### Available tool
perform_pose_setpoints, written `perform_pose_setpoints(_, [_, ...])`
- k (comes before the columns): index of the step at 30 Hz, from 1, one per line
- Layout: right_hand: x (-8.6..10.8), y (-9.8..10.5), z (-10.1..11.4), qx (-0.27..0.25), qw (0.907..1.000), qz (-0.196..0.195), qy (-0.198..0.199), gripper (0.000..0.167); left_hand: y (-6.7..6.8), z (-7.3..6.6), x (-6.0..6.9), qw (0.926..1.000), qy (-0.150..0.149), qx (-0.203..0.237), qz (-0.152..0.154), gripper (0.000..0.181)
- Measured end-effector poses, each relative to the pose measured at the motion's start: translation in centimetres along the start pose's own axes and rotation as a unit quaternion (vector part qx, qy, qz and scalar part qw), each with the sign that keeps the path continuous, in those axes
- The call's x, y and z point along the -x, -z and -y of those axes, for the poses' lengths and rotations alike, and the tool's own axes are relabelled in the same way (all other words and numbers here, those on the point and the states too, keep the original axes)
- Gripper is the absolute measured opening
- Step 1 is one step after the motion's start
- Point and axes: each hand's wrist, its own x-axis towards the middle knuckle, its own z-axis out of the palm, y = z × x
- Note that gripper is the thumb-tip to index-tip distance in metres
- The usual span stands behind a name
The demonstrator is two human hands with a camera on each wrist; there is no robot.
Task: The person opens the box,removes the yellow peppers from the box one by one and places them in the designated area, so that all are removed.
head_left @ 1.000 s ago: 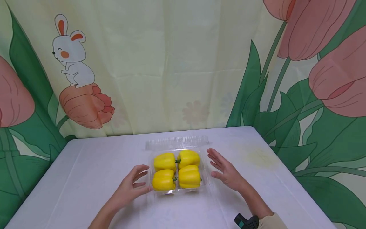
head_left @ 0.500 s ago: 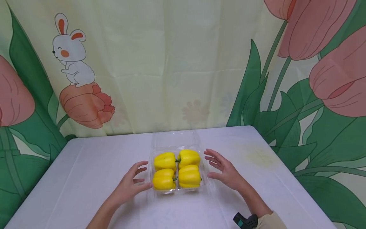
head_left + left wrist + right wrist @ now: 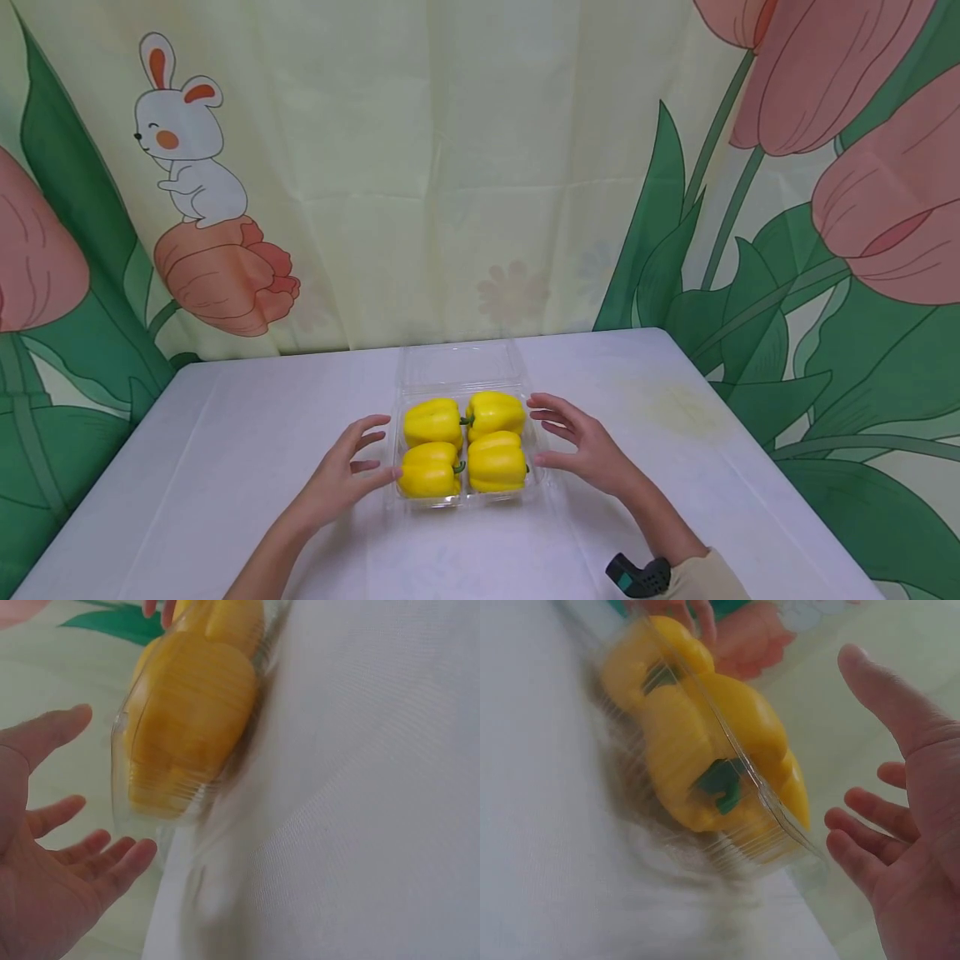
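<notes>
A clear plastic clamshell box (image 3: 462, 501) stands on the table with its lid (image 3: 461, 367) folded back behind it. Several yellow bell peppers (image 3: 497, 462) with green stems sit inside, in two rows. To the left of the box is my left hand (image 3: 341, 479), fingers spread and loosely bent, thumb tip by the near left side. On the opposite side my right hand (image 3: 581, 446) has its fingertips close to the right rim. The left wrist view shows a gap between that hand (image 3: 56, 885) and the ribbed wall. Space also separates the fingers (image 3: 855, 855) from the box in the right wrist view.
A white cloth covers the table (image 3: 247, 467), whose back edge runs along a printed curtain (image 3: 502, 167) with a rabbit and tulips. A black device (image 3: 637, 577) is worn at the right wrist, by a beige sleeve (image 3: 708, 577).
The lid has dropped farther back behind the box. My right hand has moved left, closer to the box, while the left has shifted slightly away from me. The peppers have stayed put.
</notes>
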Motion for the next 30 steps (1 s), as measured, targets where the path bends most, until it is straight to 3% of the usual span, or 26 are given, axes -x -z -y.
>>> perform_pose_setpoints(10, [-0.4,-0.5,0.1,0.006,0.9999,0.012,-0.002,0.076,-0.1,0.2,-0.4,0.9999,-0.013,0.0,-0.004,0.063])
perform_pose_setpoints(30, [-0.8,-1.3,0.7,0.039,0.9989,0.024,0.006,0.076,-0.5,0.5,-1.1,0.9999,-0.004,0.015,0.003,0.051])
